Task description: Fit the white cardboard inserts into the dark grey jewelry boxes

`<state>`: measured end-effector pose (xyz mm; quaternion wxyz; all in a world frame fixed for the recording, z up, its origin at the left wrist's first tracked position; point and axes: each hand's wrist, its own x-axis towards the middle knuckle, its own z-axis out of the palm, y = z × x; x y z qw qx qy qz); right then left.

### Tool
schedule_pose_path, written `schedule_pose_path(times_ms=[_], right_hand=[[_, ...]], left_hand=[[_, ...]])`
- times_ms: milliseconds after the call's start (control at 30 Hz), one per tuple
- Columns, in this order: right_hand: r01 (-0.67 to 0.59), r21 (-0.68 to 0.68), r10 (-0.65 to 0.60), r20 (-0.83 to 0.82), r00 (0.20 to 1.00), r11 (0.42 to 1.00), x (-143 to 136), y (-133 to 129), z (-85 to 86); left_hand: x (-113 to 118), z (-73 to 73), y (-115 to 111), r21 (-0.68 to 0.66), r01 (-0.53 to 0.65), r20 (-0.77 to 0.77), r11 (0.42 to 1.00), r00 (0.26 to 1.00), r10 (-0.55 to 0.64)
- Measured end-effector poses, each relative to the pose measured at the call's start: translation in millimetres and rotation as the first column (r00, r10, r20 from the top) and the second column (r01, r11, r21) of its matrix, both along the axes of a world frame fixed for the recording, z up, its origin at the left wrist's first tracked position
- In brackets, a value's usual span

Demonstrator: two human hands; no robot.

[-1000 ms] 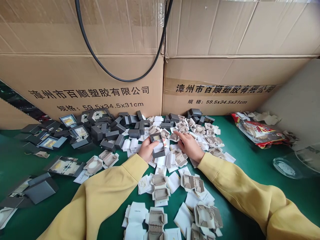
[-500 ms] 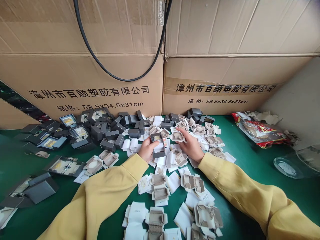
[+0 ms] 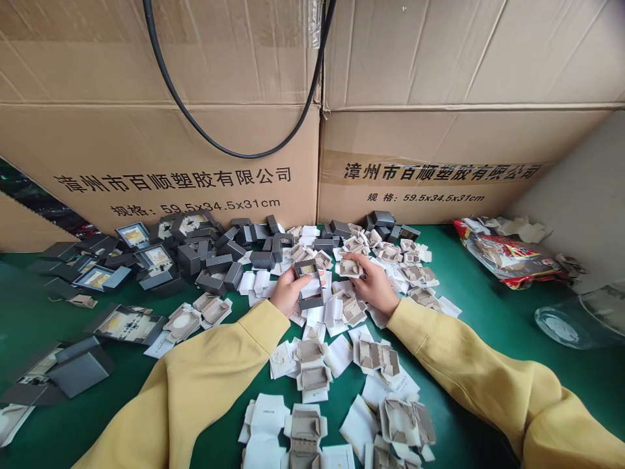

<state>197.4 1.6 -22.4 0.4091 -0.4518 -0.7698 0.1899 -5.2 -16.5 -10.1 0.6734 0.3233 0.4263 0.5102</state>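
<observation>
My left hand [image 3: 288,290] grips a small dark grey box [image 3: 310,301] with a window-like opening near its top, tilted over the white paper pieces at the centre. To its right, my right hand [image 3: 375,284] has thumb and fingers closed on a small folded grey-and-white cardboard insert [image 3: 348,268], just above the pile. A gap separates the two hands. Beneath them lie many loose cardboard inserts [image 3: 352,309] and white cards [image 3: 334,314]. My right palm's underside is hidden.
Dark boxes [image 3: 215,264] are heaped at the left and back of the green table [image 3: 488,365]. More inserts [image 3: 305,426] lie in front. Large cartons [image 3: 234,143] wall off the back, a black cable [image 3: 247,155] hanging before them. At right are a red snack bag [image 3: 512,257] and a clear container [image 3: 561,327].
My right thumb and fingers have closed on a cardboard insert and drawn it slightly clear of the pile. My left hand and the dark box have stayed in place.
</observation>
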Motion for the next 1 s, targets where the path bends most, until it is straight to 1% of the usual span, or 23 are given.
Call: schedule_pose_path(times_ms=[200, 267, 367, 433, 467, 533, 567, 600, 633, 667, 733, 767, 800, 833, 900, 933, 1000], right_hand=[[0.068, 0.028, -0.069, 0.064, 0.996, 0.997, 0, 0, -2.0], [0.083, 0.061, -0.085, 0.04, 0.996, 0.995, -1, 0, -1.9], [0.065, 0.107, -0.061, -0.033, 0.998, 0.992, -3, -2, 0.0], [0.044, 0.138, -0.043, -0.014, 0.999, 0.989, -3, -2, 5.4], [0.038, 0.157, -0.043, 0.026, 0.999, 0.987, -2, -2, 10.3], [0.04, 0.184, -0.072, 0.173, 0.982, 0.982, 4, -2, 25.4], [0.02, 0.179, -0.073, 0.295, 0.953, 0.984, 10, -3, 34.9], [0.001, 0.142, -0.065, 0.446, 0.893, 0.99, 16, -5, 44.9], [0.021, 0.091, -0.07, 0.59, 0.804, 0.996, 22, -8, 54.6], [0.071, 0.037, -0.077, 0.707, 0.703, 0.997, 29, -12, 63.0], [0.206, -0.048, -0.066, 0.856, 0.513, 0.977, 41, -22, 73.1], [0.258, -0.084, -0.04, 0.897, 0.44, 0.963, 45, -27, 74.2], [0.283, -0.113, -0.009, 0.919, 0.395, 0.952, 48, -32, 72.8], [0.295, -0.126, 0.008, 0.928, 0.373, 0.947, 50, -37, 69.3], [0.282, -0.11, -0.003, 0.928, 0.372, 0.953, 51, -43, 58.4], [0.274, -0.078, -0.035, 0.922, 0.387, 0.959, 51, -45, 52.4], [0.234, -0.023, -0.087, 0.89, 0.448, 0.972, 52, -46, 41.2]], left_hand=[[0, 2.7, 0, -0.009, -0.015, 0.021, 1.0, 1.0, 0.015], [-1, 4.5, 0, -0.018, -0.028, 0.028, 0.999, 0.999, 0.028], [-1, 7.0, 0, -0.013, -0.041, 0.045, 0.999, 0.998, 0.041], [-1, 7.7, 0, -0.001, -0.041, 0.054, 0.999, 0.998, 0.041], [-1, 7.7, 0, 0.002, -0.037, 0.056, 0.999, 0.998, 0.036], [-1, 7.3, 0, 0.001, -0.028, 0.056, 1.0, 0.998, 0.028], [-1, 7.1, 0, 0.0, -0.024, 0.057, 1.0, 0.998, 0.024], [-1, 6.9, 0, -0.002, -0.021, 0.057, 1.0, 0.998, 0.021], [-1, 6.8, 0, -0.002, -0.02, 0.057, 1.0, 0.998, 0.02], [-1, 6.9, 0, -0.001, -0.023, 0.058, 1.0, 0.998, 0.023], [-1, 7.2, 0, -0.001, -0.029, 0.058, 1.0, 0.998, 0.029], [-1, 7.3, 0, -0.002, -0.031, 0.056, 1.0, 0.998, 0.031], [-1, 7.5, -1, -0.004, -0.03, 0.051, 1.0, 0.998, 0.03], [-1, 7.5, -1, -0.004, -0.03, 0.046, 1.0, 0.998, 0.03], [-1, 7.8, -1, -0.004, -0.025, 0.041, 1.0, 0.999, 0.025], [-1, 8.0, -1, -0.004, -0.023, 0.042, 1.0, 0.999, 0.023], [-1, 8.6, -1, -0.004, -0.019, 0.049, 1.0, 0.999, 0.019]])
